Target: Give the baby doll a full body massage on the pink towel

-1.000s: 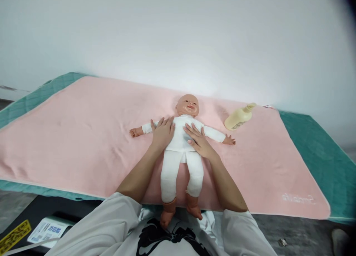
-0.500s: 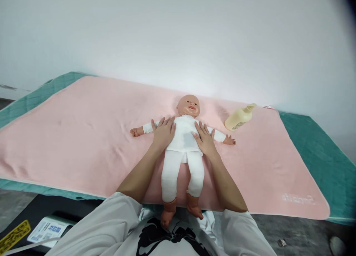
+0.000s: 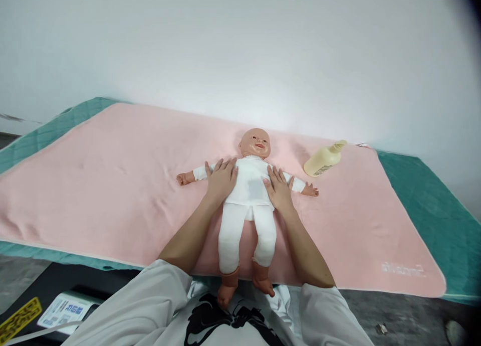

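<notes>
A baby doll (image 3: 250, 180) in a white top and white trousers lies on its back on a pink blanket (image 3: 112, 185), arms spread and feet toward me. My left hand (image 3: 221, 179) rests with fingers spread on the left side of its chest, by the shoulder. On the other side of the chest lies my right hand (image 3: 279, 188), fingers apart, partly over the doll's upper arm. Neither hand grips anything. A pale yellow pump bottle (image 3: 322, 160) lies tilted on the blanket, right of the doll's head.
Under the blanket is a green quilted cover (image 3: 432, 200), showing at both ends. A white wall (image 3: 240, 50) stands behind. Below the front edge at left, a white labelled box (image 3: 67, 311) sits on a black surface.
My right hand has shifted slightly to the right, toward the doll's side. My left hand, the doll and the bottle look about the same.
</notes>
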`<state>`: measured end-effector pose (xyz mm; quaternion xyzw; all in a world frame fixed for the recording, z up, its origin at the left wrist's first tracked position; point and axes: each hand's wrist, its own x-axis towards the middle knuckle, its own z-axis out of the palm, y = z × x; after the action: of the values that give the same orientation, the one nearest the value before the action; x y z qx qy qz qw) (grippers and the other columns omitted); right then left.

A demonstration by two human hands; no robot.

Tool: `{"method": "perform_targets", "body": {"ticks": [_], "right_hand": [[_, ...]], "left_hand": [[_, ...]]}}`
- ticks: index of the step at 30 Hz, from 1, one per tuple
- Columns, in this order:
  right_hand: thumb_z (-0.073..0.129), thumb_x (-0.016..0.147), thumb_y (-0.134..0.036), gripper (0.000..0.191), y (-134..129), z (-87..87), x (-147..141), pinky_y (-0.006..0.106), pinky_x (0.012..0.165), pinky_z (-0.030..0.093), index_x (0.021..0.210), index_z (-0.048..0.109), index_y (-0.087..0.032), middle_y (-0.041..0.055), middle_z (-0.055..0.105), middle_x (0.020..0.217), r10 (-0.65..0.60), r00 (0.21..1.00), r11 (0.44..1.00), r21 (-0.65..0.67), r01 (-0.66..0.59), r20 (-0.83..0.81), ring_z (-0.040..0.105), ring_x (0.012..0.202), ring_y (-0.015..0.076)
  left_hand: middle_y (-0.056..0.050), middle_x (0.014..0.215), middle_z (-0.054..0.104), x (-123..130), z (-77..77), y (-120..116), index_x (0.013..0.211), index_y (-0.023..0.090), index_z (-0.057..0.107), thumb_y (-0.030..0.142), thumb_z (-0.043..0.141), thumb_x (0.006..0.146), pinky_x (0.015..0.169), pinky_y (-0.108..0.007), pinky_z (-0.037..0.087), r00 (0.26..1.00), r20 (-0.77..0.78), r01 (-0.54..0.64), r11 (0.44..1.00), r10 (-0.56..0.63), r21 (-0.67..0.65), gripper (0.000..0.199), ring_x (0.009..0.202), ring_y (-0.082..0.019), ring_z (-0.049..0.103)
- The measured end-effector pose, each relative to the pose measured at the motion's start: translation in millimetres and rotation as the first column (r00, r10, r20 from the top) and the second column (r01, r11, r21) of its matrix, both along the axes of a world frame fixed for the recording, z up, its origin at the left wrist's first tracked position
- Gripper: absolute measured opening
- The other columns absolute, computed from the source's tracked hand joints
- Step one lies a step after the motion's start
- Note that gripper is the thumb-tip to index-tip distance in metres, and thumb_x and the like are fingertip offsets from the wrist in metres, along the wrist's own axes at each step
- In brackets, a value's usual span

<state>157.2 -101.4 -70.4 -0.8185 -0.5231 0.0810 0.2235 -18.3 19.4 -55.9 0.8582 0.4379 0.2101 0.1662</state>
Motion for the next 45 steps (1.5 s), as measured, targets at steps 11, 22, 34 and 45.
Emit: {"method": "perform_targets", "body": {"ticks": [11, 22, 34, 45], "right_hand": [[0.025, 0.1, -0.05, 0.056, 0, -6.7, 2, 0.065, 0.117, -0.006, 0.15, 0.034, -0.027, 0.0074, 0.034, 0.157, -0.008, 0.999, 0.999, 0.052, 0.01, -0.043, 0.023, 0.149, 0.0267], [0.031, 0.099, -0.046, 0.051, -2, -20.5, 14, 0.063, 0.118, -0.002, 0.144, 0.044, -0.027, 0.0083, 0.043, 0.152, 0.055, 0.995, 0.977, 0.21, -0.037, -0.081, 0.031, 0.146, 0.0249], [0.04, 0.097, -0.046, 0.042, -39, -23.5, -1, 0.041, 0.107, 0.043, 0.109, 0.068, -0.017, 0.0104, 0.068, 0.116, 0.074, 0.894, 0.664, 0.69, 0.287, -0.443, 0.06, 0.115, 0.0202], [0.042, 0.097, -0.039, 0.024, -74, -25.4, -1, 0.047, 0.098, 0.054, 0.104, 0.053, -0.019, 0.0117, 0.068, 0.11, 0.182, 0.023, 0.626, 0.134, 0.768, -0.983, 0.069, 0.103, 0.0197]], "left_hand": [[-0.006, 0.141, 0.056, 1, -0.3, 0, 0.142, 0.027, 0.048, 0.035, 0.026, 0.099, 0.117, -0.063, -0.008, 1.0, -0.002, -0.017, 1.0, 0.017, -0.022, 0.049, 0.141, -0.027, 0.037], [-0.01, 0.134, 0.062, 4, -7.3, -1, 0.134, 0.024, 0.056, 0.033, 0.034, 0.097, 0.117, -0.062, -0.009, 0.992, 0.124, -0.035, 0.999, 0.034, 0.005, 0.044, 0.138, -0.029, 0.043], [-0.01, 0.111, 0.067, -33, -13.2, -15, 0.104, 0.019, 0.068, 0.028, 0.043, 0.095, 0.101, -0.038, 0.041, 0.703, 0.708, -0.156, 0.985, 0.062, 0.068, 0.028, 0.111, -0.023, 0.058], [-0.007, 0.094, 0.066, -77, -37.2, -22, 0.084, 0.017, 0.067, 0.02, 0.057, 0.084, 0.089, -0.032, 0.051, 0.374, 0.729, 0.08, 0.764, 0.573, -0.641, 0.011, 0.084, -0.016, 0.064]]}}
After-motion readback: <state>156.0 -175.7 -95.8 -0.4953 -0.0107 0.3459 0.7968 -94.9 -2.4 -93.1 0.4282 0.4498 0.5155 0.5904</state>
